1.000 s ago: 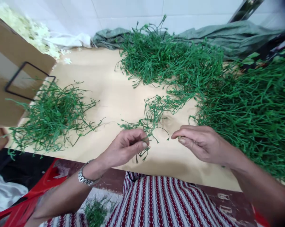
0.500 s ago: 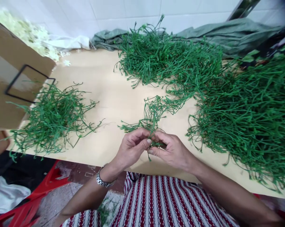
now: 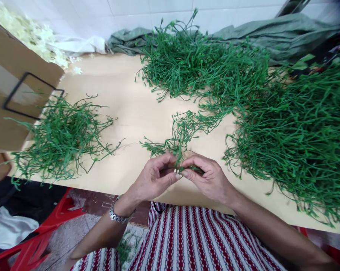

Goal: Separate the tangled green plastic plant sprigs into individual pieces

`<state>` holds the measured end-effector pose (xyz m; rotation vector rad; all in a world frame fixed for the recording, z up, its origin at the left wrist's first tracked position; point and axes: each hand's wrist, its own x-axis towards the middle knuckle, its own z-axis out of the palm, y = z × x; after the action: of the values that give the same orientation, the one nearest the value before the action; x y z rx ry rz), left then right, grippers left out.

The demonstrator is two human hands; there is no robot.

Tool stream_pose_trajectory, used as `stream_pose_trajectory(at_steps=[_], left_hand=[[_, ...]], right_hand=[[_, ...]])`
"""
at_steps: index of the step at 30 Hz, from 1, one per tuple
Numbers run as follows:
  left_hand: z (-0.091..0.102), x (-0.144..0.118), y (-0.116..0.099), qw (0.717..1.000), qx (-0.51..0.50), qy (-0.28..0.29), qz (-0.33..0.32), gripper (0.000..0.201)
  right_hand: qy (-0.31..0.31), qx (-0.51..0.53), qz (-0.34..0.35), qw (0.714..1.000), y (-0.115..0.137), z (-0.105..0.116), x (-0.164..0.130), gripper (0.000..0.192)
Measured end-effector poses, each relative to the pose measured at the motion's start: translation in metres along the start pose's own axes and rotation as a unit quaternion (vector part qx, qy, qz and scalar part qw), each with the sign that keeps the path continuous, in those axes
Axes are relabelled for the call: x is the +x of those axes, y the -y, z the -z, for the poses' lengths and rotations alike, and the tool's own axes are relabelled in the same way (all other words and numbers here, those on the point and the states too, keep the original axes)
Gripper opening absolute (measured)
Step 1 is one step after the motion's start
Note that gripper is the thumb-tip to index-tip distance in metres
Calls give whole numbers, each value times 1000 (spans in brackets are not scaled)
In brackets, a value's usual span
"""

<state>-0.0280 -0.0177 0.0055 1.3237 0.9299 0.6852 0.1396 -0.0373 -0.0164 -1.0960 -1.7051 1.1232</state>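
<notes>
Left hand (image 3: 154, 178) and right hand (image 3: 208, 177) fingertip to fingertip, both pinching one thin green plastic stem sprig (image 3: 178, 145) at its near end. Sprig's long axis running away over the pale wooden surface (image 3: 125, 94). Both equally near.

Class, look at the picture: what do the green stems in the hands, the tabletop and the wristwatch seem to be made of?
Green stems: probably moulded plastic; uniform colour, springy wiry curls.
Tabletop: pale wood or laminate; smooth, faint sheen.
Wristwatch: likely metal; silvery shiny links.
Left hand and right hand pinch the stems.
</notes>
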Motion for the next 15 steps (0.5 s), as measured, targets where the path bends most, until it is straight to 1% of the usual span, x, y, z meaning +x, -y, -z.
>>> stream_pose_trajectory(at_steps=[3,6,8,12,15], left_hand=[[1,1,2,999,29,17,-19,16],[2,1,3,997,67,24,-28,13],[2,0,2,995,88,28,-24,10],[2,1,-2,990,130,43,-14,11],[2,1,-3,986,153,59,6,10]], right_hand=[[-12,-11,36,999,1,-1,0,4],[-10,-2,45,999,0,-1,0,5],[7,0,35,999,0,0,0,6],[69,-15,0,998,0,7,2,4],[83,-33,-3,996,1,12,4,5]])
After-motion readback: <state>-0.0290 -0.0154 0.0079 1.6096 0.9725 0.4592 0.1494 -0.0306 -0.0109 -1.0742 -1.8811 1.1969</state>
